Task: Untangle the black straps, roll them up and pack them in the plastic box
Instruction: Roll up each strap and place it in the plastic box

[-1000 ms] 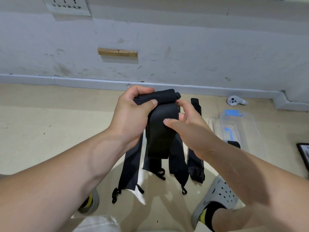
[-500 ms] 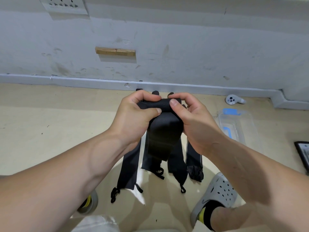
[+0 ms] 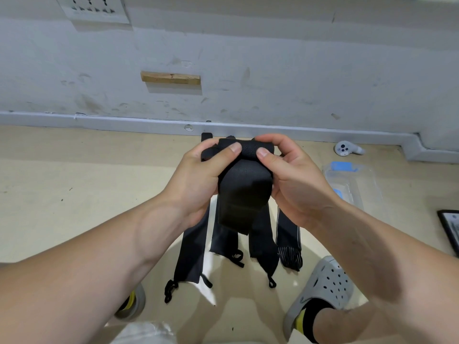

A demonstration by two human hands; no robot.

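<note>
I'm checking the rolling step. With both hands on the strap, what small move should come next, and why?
Probably keep turning the rolled top downward. Both the left hand and the right hand pinch the roll of the held strap, but its tail hangs loose, and the plastic box waits at the right.

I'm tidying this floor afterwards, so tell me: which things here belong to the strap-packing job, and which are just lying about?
Part of the job:
- strap being rolled, gripped by left hand and right hand
- flat straps on the floor
- clear plastic box

Just lying about:
- white controller by the wall
- black-framed item at the right edge
- wooden block on the wall
</note>
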